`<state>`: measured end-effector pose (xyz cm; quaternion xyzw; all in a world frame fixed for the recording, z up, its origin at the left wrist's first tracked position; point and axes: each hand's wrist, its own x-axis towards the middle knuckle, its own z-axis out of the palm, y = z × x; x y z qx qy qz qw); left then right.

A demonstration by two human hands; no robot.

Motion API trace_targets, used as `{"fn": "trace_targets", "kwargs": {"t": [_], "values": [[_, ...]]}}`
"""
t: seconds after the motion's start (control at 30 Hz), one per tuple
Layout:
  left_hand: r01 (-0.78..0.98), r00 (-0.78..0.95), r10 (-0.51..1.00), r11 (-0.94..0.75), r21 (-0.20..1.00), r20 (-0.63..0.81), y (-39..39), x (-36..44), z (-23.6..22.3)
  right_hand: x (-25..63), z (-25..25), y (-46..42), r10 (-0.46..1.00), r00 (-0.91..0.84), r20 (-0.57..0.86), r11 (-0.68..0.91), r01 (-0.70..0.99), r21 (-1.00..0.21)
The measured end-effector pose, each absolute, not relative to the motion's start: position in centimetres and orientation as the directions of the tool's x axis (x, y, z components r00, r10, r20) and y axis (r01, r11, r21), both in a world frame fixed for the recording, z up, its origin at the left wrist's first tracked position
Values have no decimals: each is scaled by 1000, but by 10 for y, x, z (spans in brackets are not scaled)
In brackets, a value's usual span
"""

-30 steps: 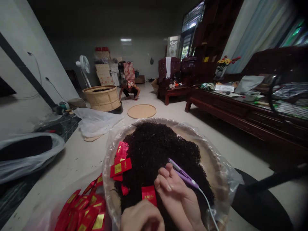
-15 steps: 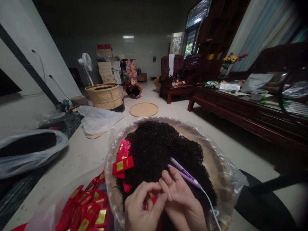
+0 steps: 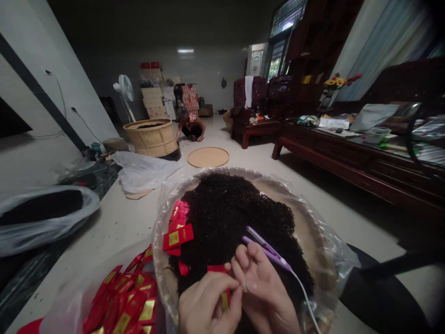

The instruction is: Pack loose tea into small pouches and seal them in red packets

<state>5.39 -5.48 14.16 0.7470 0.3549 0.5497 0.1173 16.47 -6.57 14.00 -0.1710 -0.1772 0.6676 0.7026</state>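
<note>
My left hand [image 3: 210,301] is closed, thumb and forefinger pinched, around a small red packet [image 3: 225,299] with a gold panel; fingers cover most of it. My right hand [image 3: 267,290] is turned palm up with curled fingers, its fingertips meeting those of the left. Whatever lies in its fingers is hidden. Both hands are over a heap of dark, dry, twisted leaves like tea [image 3: 229,208] in a round, plastic-lined tray [image 3: 311,225]. Just beyond the right hand, a purple mini flat iron [image 3: 269,253] with a white cord lies on the leaves.
Flat red packets [image 3: 178,236] lie at the tray's left edge. Many red-gold packets [image 3: 121,301] fill a plastic bag at lower left. Farther off are a leaf bag [image 3: 41,208], a bamboo basket [image 3: 151,141], a round lid [image 3: 208,157], a crouching person [image 3: 191,127] and a wooden table [image 3: 347,162].
More of the red packet now shows beyond and between my left fingers. My right hand has shifted slightly, its fingertips still by the left. The flat iron lies where it was.
</note>
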Motion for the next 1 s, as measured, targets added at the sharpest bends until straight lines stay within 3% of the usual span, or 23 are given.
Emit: {"fn": "trace_targets", "kwargs": {"t": [0.23, 0.63, 1.0], "values": [[418, 240, 691, -708, 570, 682, -54, 46, 144, 163, 141, -69, 996, 58, 69, 87, -828, -555], [445, 260, 722, -679, 585, 641, -54, 45, 144, 164, 140, -70, 991, 63, 120, 126, -751, -649], [506, 258, 675, -704, 498, 691, -50, 47, 146, 164, 131, -69, 987, 17, 157, 117, -749, -653]]}}
